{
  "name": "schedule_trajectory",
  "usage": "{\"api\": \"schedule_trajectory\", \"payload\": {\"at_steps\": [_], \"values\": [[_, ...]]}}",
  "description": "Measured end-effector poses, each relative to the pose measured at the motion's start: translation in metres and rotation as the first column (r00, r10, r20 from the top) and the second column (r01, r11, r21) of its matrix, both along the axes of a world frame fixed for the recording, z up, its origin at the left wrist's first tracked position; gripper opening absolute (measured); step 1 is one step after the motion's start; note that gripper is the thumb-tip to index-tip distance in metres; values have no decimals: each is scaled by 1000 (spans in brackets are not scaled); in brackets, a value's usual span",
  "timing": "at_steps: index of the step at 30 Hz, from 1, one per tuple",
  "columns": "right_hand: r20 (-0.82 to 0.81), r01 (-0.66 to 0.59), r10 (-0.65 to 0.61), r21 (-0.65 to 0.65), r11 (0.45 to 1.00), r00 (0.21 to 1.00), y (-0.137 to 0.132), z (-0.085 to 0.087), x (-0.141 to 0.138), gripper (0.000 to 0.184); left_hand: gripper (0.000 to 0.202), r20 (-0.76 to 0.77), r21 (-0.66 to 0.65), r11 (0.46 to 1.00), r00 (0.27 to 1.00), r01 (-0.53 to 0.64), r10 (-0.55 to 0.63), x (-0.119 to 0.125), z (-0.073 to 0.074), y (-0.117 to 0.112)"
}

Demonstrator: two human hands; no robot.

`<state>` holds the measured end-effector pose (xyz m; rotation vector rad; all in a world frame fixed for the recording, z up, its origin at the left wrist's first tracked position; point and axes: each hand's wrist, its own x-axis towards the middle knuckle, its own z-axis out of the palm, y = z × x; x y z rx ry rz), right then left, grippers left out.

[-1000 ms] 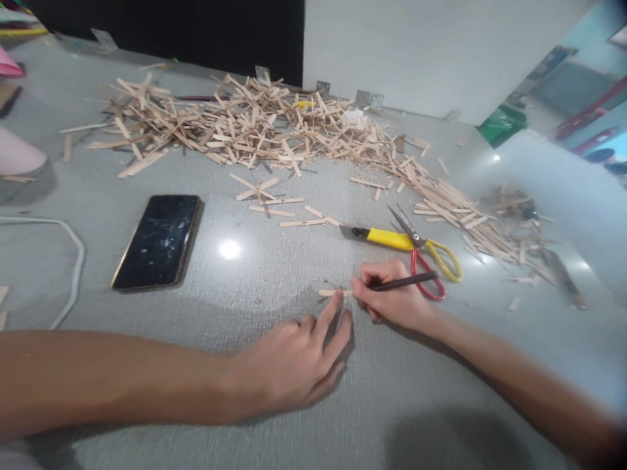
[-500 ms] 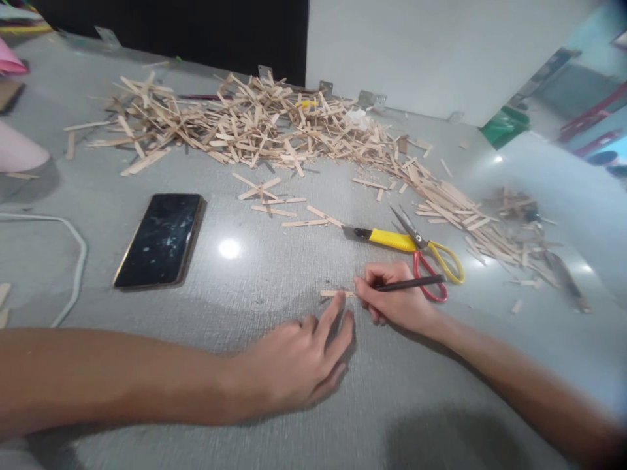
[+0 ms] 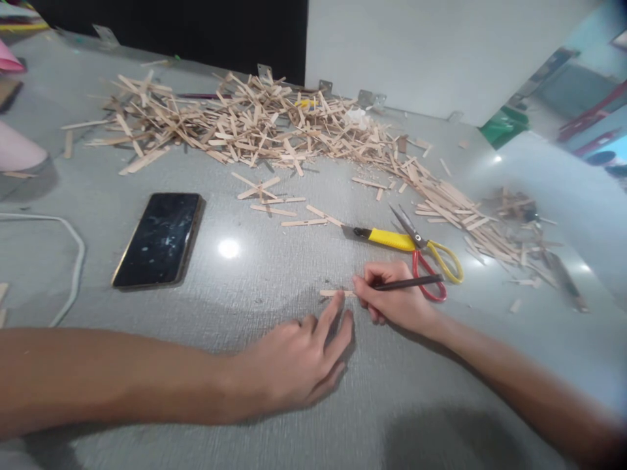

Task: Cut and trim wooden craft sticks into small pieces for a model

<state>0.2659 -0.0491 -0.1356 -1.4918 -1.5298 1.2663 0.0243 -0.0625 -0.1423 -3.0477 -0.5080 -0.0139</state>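
A short wooden stick (image 3: 331, 293) lies flat on the grey table (image 3: 255, 287) in front of me. My left hand (image 3: 298, 359) rests palm down with its fingers spread, and one fingertip presses the stick's near edge. My right hand (image 3: 392, 297) is closed round a dark pencil (image 3: 409, 282), whose tip meets the stick's right end. Just beyond that hand lie a yellow utility knife (image 3: 386, 238) and scissors (image 3: 428, 258) with one red and one yellow handle.
A wide heap of wooden sticks (image 3: 255, 127) covers the far side and trails off to the right (image 3: 455, 205). A black phone (image 3: 159, 238) lies at the left. A white cable (image 3: 68, 261) curves near the left edge. A few loose sticks (image 3: 274, 202) lie mid-table.
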Motion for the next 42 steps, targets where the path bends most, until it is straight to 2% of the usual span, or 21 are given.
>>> {"api": "schedule_trajectory", "payload": {"at_steps": [18,25,42], "values": [[71,-44,41,50,998,997,0,2,0,45,59,17,-5,1000,1000,10,-10,-1,0,0],[-6,33,-33,-32,999,999,2,1,-2,43,59,17,-16,1000,1000,8,-8,1,-2,2],[47,48,-48,-10,999,998,3,-4,-4,47,59,-2,-32,999,1000,5,-5,1,2,2]]}}
